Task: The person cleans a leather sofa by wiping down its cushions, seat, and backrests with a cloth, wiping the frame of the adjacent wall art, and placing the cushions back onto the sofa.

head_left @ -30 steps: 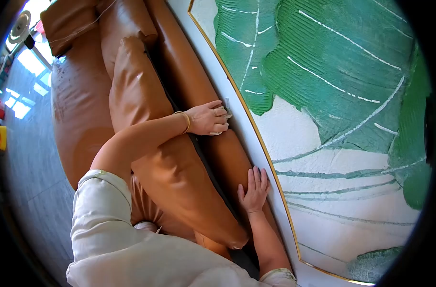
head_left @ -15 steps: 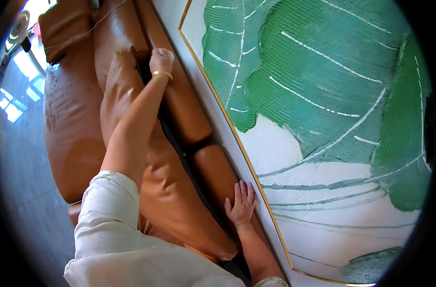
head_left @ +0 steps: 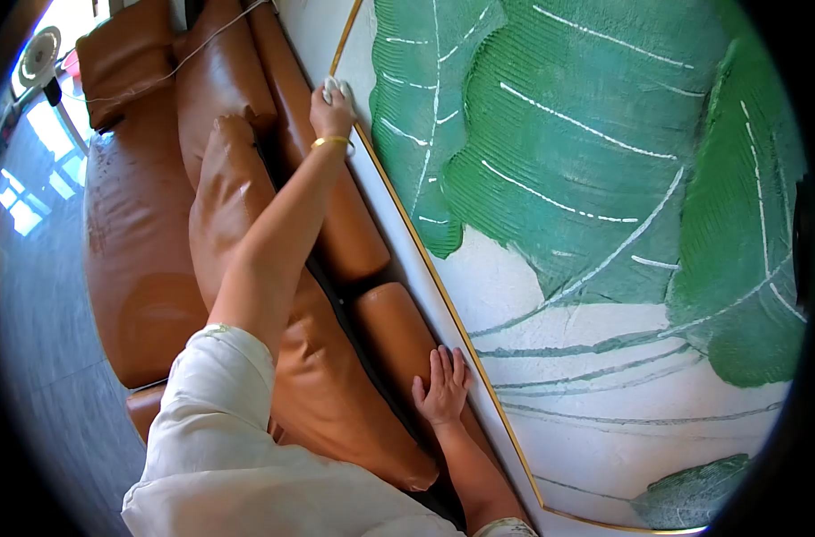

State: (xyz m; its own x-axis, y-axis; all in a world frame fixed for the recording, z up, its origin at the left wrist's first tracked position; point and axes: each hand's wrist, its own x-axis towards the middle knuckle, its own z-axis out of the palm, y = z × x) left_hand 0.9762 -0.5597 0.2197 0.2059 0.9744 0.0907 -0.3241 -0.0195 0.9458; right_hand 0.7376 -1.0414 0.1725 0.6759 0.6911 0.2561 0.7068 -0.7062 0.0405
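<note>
My left hand (head_left: 332, 112), with a gold bracelet on its wrist, is closed around a bunched white cloth (head_left: 337, 88). It reaches far over the sofa and is at the gold-edged frame (head_left: 398, 201) of a large leaf painting (head_left: 568, 161), by the wall. Whether the cloth touches the frame is hard to make out. Lower down, my right hand (head_left: 443, 389) lies flat with fingers apart on the brown leather sofa back (head_left: 394, 318), its fingertips close to the wall edge. Between my arms a loose brown cushion (head_left: 322, 376) leans over the seat.
The sofa seat (head_left: 143, 259) stretches along the left, with another cushion (head_left: 125, 58) at its far end. A thin white cable (head_left: 206, 43) crosses the far cushions. At the upper left stands a round white fan (head_left: 40, 55) above a grey shiny floor (head_left: 45, 331).
My left hand has moved right, from the sofa back to the painting's frame, with the white cloth in it. My right hand stays in nearly the same place. The view has shifted slightly.
</note>
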